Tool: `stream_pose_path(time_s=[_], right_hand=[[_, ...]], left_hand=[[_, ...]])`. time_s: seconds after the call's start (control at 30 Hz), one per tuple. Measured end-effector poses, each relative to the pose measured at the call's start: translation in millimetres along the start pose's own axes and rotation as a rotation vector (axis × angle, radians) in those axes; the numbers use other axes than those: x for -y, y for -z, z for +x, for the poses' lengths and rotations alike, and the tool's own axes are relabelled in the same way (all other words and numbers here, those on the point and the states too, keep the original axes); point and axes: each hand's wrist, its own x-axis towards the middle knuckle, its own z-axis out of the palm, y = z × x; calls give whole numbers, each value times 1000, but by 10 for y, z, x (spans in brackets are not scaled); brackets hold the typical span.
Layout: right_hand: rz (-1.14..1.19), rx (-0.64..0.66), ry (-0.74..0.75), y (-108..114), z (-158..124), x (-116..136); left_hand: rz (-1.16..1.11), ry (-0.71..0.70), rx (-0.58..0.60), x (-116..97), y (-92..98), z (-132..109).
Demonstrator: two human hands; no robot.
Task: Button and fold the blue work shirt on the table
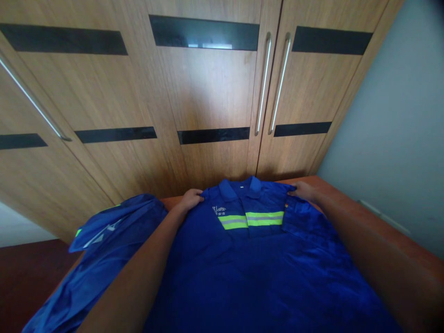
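A blue work jacket (239, 259) lies spread out front side up, its collar toward the wardrobe. Yellow-green bands with a grey stripe cross its chest, and white lettering shows on one side. My left hand (192, 199) is closed on the jacket's left shoulder as I see it. At the opposite shoulder, my right hand (302, 190) pinches the cloth. Both arms reach forward along the jacket's sides. Its lower part runs out of view at the bottom.
Another blue garment (135, 226) lies crumpled on the left, beyond my left arm. Behind the jacket stands a wooden wardrobe (208, 92) with metal handles. A reddish-orange surface (364, 222) lies under the jacket. A pale wall (391, 138) rises at the right.
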Motion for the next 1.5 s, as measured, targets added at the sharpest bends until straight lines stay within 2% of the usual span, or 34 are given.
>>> stream_pose_path(time_s=[0.1,0.2,0.3,0.4,0.47,0.57,0.67,0.8,0.9,1.07,1.27,1.5], right_hand=[[16,-153,56,33,-147,8],[34,-309,132,128,-380,62],[72,-481,253,248,-746,144],[73,-613,406,317,-1233,180],[26,-607,472,295,-1582,152],[-156,-479,498,143,-2063,53],[-397,-309,458,-78,-2417,-36],[-527,-209,423,-274,-2633,-53],[-542,-193,411,-311,-2650,-30],[-478,-165,364,-248,-2653,-28],[-338,-230,322,-142,-2883,-30],[-337,-75,285,-342,-3005,-104]], left_hand=[[-35,-128,-120,-59,54,-58],[-56,-264,-241,-217,139,-255],[-59,-388,-338,-405,228,-672],[41,-566,-381,-493,254,-1261],[177,-695,-375,-455,197,-1666],[406,-819,-327,-302,-5,-2168],[638,-790,-223,-152,-253,-2478],[794,-732,-196,-47,-470,-2618],[803,-775,-217,-12,-534,-2603],[796,-805,-214,-98,-453,-2612],[803,-809,-232,-205,-290,-2783],[816,-681,-42,-22,-384,-2824]])
